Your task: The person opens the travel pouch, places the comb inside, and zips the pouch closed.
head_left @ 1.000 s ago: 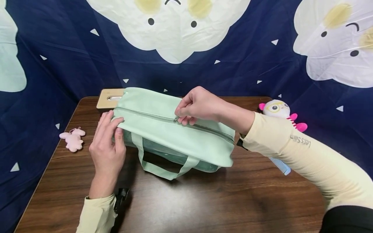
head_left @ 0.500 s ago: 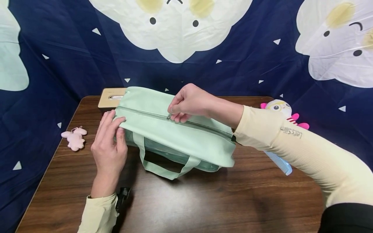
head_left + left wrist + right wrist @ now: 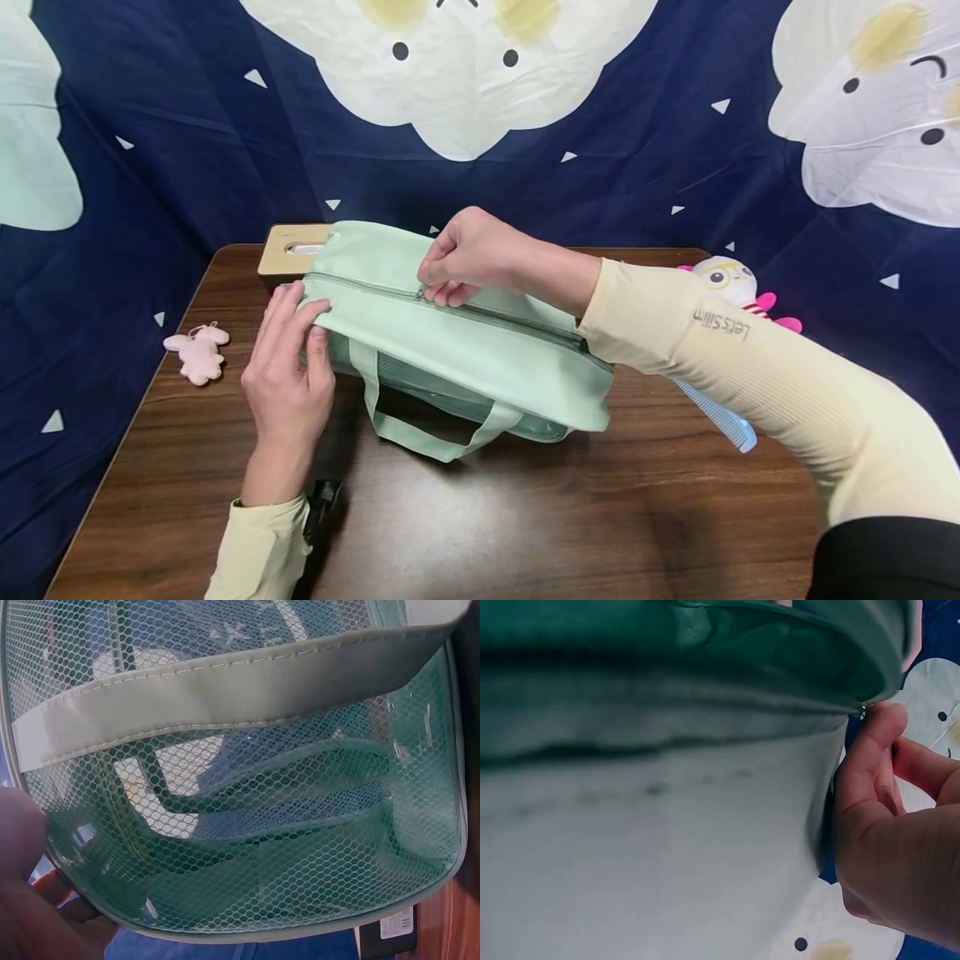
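Note:
A mint-green handbag (image 3: 360, 306) with clear mesh sides lies across the middle of the table, its long zipper facing up. My right hand (image 3: 471, 254) pinches the zipper pull (image 3: 421, 294) left of the bag's middle. Behind the pull, in the right wrist view, the zipper has parted and dark green inside (image 3: 592, 630) shows. At the left end, my left hand (image 3: 288, 383) holds the bag's corner, fingers on the top edge and thumb on the near side. A strap handle (image 3: 225, 694) crosses the mesh panel (image 3: 285, 877) in the left wrist view.
On the brown table (image 3: 540, 533), a pink plush charm (image 3: 201, 354) lies left of the bag. A wood-topped box (image 3: 281, 258) stands behind its left end. On the right, my sleeve partly covers a blue comb (image 3: 723, 421) and a plush doll (image 3: 738, 283). Behind hangs a blue cloud-print curtain (image 3: 187, 158).
My right hand has drawn the zipper pull leftward along the bag, and the parted stretch behind it has grown. The left hand keeps its hold on the corner.

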`<action>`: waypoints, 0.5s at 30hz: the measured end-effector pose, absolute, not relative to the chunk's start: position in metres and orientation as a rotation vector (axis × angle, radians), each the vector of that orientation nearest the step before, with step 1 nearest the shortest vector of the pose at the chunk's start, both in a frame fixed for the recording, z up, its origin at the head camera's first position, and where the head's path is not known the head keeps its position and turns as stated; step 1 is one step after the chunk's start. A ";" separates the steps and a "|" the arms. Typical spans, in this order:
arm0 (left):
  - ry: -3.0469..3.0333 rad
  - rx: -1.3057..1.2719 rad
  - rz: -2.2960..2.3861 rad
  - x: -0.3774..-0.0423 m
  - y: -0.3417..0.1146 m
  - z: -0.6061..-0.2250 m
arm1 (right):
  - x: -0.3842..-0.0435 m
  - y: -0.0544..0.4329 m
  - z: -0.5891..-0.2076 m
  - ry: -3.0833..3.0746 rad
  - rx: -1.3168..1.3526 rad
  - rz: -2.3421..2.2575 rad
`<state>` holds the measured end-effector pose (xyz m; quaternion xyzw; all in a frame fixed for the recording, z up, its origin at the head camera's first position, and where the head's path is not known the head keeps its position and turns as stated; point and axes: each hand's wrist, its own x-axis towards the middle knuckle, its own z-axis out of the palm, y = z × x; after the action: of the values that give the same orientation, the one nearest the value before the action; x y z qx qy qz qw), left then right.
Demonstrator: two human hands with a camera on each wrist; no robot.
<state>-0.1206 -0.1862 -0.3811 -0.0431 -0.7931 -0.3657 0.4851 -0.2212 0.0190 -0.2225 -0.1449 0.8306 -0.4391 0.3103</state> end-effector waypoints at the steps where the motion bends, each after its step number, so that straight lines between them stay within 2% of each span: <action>1: -1.932 -0.104 -0.891 -0.120 -0.186 -0.381 | -0.222 0.018 -0.223 2.189 -0.381 -1.164; 15: -1.960 -0.104 -0.886 -0.118 -0.186 -0.380 | -0.233 -0.002 -0.224 2.107 -0.361 -1.223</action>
<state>-0.1181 -0.1860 -0.3796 -0.0426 -0.8013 -0.3623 0.4742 -0.2334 -0.0025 -0.2236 -0.1381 0.8066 -0.4683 0.3331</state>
